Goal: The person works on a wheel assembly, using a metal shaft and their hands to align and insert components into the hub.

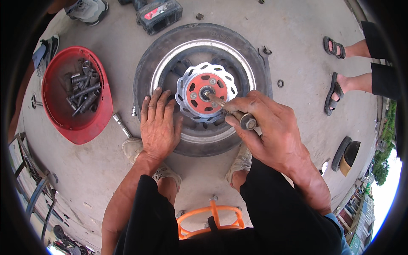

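Observation:
A wheel with a black tyre [148, 55] lies flat on the concrete in front of me, between my feet. A silver brake disc [182, 91] with a red centre [208, 109] sits over its hub. My left hand [159, 127] rests palm down on the tyre and rim at the left, fingers stretched and apart. In my right hand [272, 127] is a slim metal rod [216, 99], its tip at the hub hole [207, 93]. A thick, hex-like metal end [248, 122] sticks out by the thumb. Fingers hide whether it belongs to the same tool.
An upturned red hard hat [78, 136] at left holds several sockets [87, 91]. A socket wrench [122, 125] lies beside my shoe. A black power tool battery [159, 16], a spanner [266, 55] and a metal ring [280, 83] surround the wheel. Another person's sandalled feet [338, 91] stand right.

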Demonstrator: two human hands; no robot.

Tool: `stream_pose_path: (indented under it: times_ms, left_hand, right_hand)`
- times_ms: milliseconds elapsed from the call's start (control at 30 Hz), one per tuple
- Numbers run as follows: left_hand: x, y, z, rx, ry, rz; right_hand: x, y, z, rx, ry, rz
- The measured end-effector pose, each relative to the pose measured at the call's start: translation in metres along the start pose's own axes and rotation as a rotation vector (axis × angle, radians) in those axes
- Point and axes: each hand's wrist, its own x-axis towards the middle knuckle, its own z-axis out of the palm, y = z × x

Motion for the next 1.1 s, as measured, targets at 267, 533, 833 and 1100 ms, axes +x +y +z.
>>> stream_pose_path:
  times_ms: [267,533,833,1100]
  left_hand:
    - [0.003,0.004,-0.004,0.014,-0.042,-0.010]
    - [0.003,0.004,0.001,0.069,-0.054,-0.017]
    - [0.003,0.004,0.002,0.059,-0.049,-0.014]
    - [0.002,0.003,0.003,0.061,-0.056,-0.023]
  right_hand:
    - [0.003,-0.002,0.002,0.052,-0.050,0.002]
    - [0.002,-0.008,0.005,-0.033,-0.013,-0.023]
    - [0.005,0.001,0.003,-0.042,-0.040,-0.050]
    - [0.003,-0.004,0.007,-0.057,-0.047,-0.072]
